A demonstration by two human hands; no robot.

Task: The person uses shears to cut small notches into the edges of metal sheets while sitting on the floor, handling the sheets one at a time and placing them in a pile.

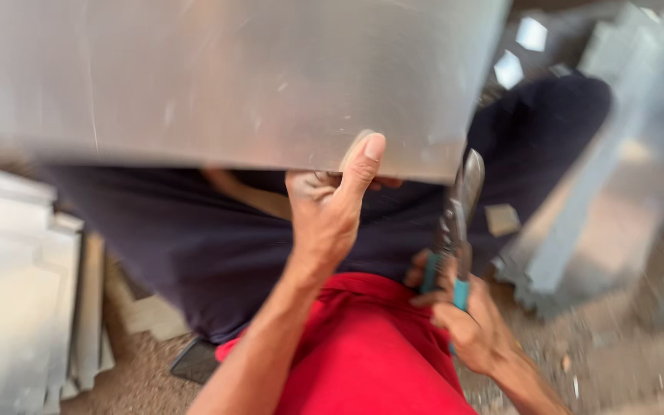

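Observation:
A large shiny metal sheet (217, 77) fills the upper part of the view, held above my lap. My left hand (328, 207) grips its lower edge, thumb pressed up on the near face and fingers behind. My right hand (466, 323) holds tin snips (455, 223) by their blue handles, with the grey blades pointing up at the sheet's lower right corner. The blades sit right at the sheet's edge; the blur hides whether they bite into it.
I sit on a dusty floor in dark trousers (194, 238) and a red shirt (363, 353). Stacked cut metal pieces (17, 292) lie on the left and bent metal sections (616, 177) on the right. Small offcuts (502, 219) lie around.

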